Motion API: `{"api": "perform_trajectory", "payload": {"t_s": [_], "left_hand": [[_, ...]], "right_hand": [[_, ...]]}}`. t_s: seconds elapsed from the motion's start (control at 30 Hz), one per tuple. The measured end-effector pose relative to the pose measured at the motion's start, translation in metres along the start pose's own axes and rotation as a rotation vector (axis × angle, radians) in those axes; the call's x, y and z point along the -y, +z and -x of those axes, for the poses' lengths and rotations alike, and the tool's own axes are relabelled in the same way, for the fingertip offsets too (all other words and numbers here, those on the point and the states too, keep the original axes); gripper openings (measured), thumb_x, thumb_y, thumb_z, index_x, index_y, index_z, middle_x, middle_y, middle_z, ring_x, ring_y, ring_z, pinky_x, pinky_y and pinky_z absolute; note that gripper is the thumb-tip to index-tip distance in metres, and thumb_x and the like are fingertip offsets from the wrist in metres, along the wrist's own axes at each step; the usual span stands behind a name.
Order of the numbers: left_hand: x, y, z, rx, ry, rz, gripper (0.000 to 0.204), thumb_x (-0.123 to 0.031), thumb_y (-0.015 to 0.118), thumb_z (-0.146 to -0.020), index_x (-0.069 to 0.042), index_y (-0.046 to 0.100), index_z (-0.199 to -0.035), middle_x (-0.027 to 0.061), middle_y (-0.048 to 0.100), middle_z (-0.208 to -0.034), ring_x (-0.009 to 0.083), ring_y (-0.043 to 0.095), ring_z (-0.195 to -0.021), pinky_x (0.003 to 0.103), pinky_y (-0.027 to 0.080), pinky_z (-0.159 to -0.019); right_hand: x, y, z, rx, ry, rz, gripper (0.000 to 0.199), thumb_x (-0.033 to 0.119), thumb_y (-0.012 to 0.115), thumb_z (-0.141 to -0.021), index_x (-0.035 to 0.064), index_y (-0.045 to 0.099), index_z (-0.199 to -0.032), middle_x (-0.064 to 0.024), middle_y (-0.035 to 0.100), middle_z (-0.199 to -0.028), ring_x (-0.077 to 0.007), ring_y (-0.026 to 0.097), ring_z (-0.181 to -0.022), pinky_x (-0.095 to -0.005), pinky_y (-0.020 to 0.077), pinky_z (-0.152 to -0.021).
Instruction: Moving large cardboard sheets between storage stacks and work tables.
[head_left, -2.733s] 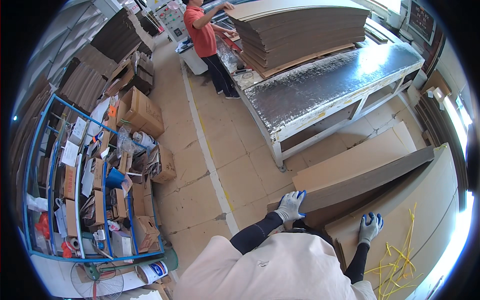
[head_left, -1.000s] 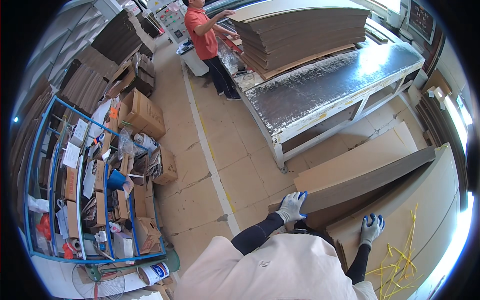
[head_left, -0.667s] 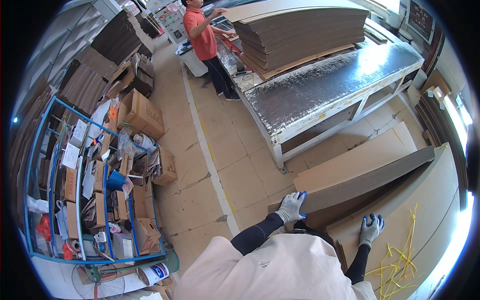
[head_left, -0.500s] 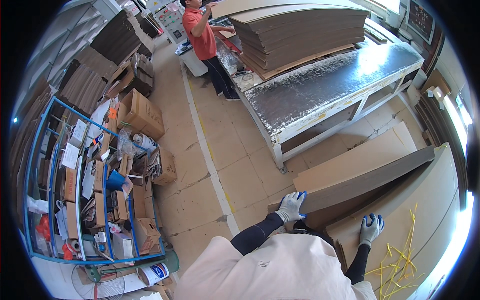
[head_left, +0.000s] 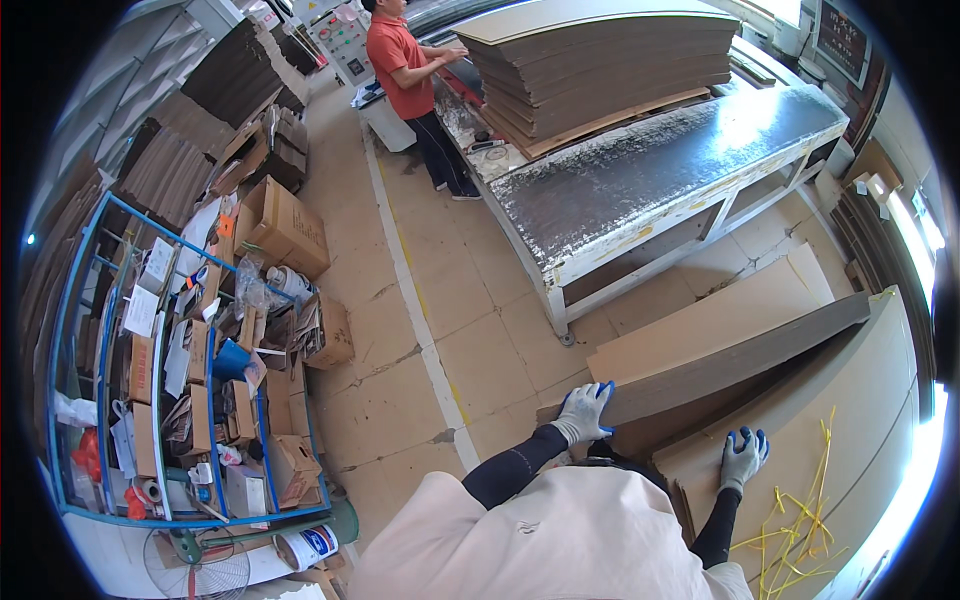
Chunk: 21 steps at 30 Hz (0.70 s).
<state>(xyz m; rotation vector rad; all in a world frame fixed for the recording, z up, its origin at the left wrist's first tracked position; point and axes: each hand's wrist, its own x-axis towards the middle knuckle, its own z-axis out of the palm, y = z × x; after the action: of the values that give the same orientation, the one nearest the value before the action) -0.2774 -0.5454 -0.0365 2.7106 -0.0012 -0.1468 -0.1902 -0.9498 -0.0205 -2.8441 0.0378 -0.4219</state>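
Observation:
My left hand, in a grey glove with blue fingertips, grips the near left end of a stack of cardboard sheets that stands on its edge. Its fingers reach over the stack's upper side, with the thumb nearer me. My right hand, gloved alike, rests with fingers apart on a large cardboard sheet to the right. Tangled yellow strapping lies on that sheet beside the hand. A dark gap runs between stack and sheet. A flat tan sheet leans beyond the stack.
A metal-topped table bears a tall cardboard pile. At its far left side stands a co-worker in a red shirt. A blue-framed rack of boxes and a fan are on my left. Tiled floor lies between.
The co-worker's raised arm has come down, and both hands are now low by the pile. The top sheet of that pile looks shifted. My own hands have stayed in place.

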Motion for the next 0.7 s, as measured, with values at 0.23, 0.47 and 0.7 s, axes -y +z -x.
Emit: {"api": "perform_trajectory", "payload": {"t_s": [0.23,0.47,0.7], "left_hand": [[0.002,0.002,0.000,0.006,0.003,-0.028,0.116,-0.056,0.087,-0.064,-0.004,0.037,-0.155,0.0218,0.055,-0.138,0.0367,0.054,-0.129,0.046,0.042,-0.110],[0.004,0.005,-0.001,-0.006,0.004,-0.014,0.116,-0.055,0.088,-0.063,-0.004,0.037,-0.155,0.0217,0.055,-0.138,0.0370,0.054,-0.129,0.047,0.043,-0.110],[0.003,0.001,-0.002,-0.006,0.009,-0.022,0.115,-0.056,0.088,-0.064,-0.004,0.038,-0.154,0.0210,0.056,-0.136,0.0365,0.054,-0.128,0.047,0.043,-0.109]], "right_hand": [[0.003,-0.002,0.000,0.025,0.006,-0.011,0.030,0.028,0.080,-0.084,0.0110,0.074,-0.108,-0.0123,0.071,-0.116,-0.0351,0.054,-0.131,-0.0489,0.0342,-0.117],[0.002,0.000,0.000,-0.013,0.003,0.011,0.029,0.028,0.079,-0.085,0.0103,0.074,-0.108,-0.0110,0.072,-0.114,-0.0338,0.056,-0.129,-0.0477,0.0346,-0.117],[0.000,0.001,0.000,-0.014,-0.002,0.008,0.029,0.028,0.079,-0.085,0.0101,0.074,-0.108,-0.0102,0.072,-0.111,-0.0335,0.056,-0.129,-0.0476,0.0345,-0.117]]}}
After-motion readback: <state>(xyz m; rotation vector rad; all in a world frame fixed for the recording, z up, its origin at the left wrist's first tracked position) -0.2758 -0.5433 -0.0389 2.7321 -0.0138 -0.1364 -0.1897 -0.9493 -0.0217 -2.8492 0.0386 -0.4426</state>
